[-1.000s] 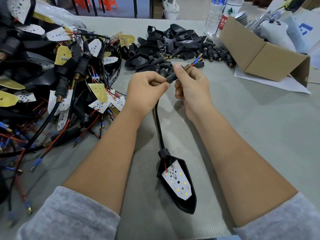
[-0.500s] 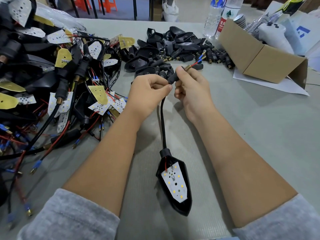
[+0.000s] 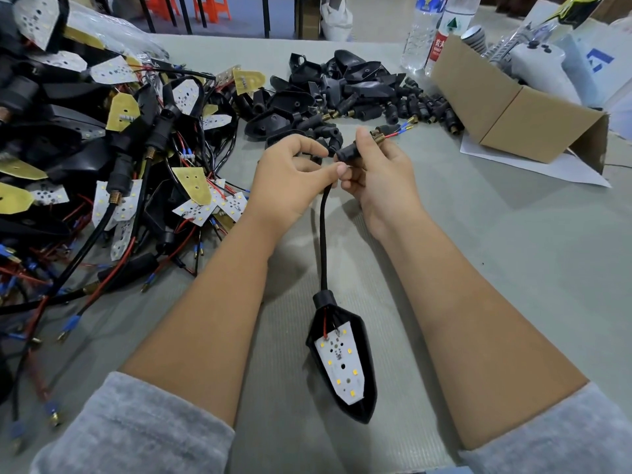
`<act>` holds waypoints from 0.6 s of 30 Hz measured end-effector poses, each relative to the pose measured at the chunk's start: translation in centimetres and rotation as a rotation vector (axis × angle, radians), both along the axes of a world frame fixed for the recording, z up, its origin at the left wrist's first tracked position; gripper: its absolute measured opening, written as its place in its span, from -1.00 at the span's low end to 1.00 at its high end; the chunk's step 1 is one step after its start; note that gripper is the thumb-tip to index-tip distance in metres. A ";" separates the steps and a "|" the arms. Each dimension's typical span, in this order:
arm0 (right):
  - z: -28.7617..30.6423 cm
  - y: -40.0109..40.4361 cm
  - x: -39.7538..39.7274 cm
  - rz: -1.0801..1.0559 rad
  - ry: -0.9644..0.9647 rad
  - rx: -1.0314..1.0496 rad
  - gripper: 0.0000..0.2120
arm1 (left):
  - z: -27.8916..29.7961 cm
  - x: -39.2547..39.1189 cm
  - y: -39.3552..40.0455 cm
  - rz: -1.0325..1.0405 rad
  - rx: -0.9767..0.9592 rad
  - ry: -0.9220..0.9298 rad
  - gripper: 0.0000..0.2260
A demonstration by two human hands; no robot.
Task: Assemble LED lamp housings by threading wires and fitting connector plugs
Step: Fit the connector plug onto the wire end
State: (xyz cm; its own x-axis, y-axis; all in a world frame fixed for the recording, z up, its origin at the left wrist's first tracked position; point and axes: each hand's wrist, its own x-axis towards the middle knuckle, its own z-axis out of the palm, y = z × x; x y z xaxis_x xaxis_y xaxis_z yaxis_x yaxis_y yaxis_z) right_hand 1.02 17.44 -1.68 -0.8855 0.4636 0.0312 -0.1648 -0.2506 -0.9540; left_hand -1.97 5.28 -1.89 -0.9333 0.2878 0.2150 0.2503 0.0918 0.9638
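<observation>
The stiff black plug (image 3: 349,152) is pinched by the right hand (image 3: 379,176); the limp cable (image 3: 323,234) is held by the left hand (image 3: 290,179). The lamp housing (image 3: 342,364) looks light, and the thin wires (image 3: 396,131) are judged fragile, so the plug body is best gripped.

Taking the lamp housing (image 3: 342,364) as landmark: to its right, bare table (image 3: 513,268) is left open up to the cardboard box (image 3: 513,107). To its left, passage is blocked by a tangled heap of wired lamps (image 3: 102,165). Beyond it, loose black housings and plugs (image 3: 342,94) are piled.
</observation>
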 end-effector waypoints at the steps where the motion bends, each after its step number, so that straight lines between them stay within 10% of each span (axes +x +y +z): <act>1: 0.0 0.0 0.0 -0.009 0.001 -0.005 -0.80 | 0.1 0.1 0.0 -0.018 0.006 -0.013 -0.81; 18: 0.2 0.6 -0.1 -0.031 -0.025 -0.079 -0.82 | 0.1 0.3 -0.2 -0.171 -0.112 0.068 -0.92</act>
State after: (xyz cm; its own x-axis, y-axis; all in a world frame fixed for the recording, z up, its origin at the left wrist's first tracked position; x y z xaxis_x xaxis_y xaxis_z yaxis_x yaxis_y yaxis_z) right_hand 0.87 18.04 -1.50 -0.8708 0.4908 -0.0286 -0.1497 -0.3201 -0.9355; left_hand -1.70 5.06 -1.81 -0.8531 0.4666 0.2335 0.3354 0.1476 0.9305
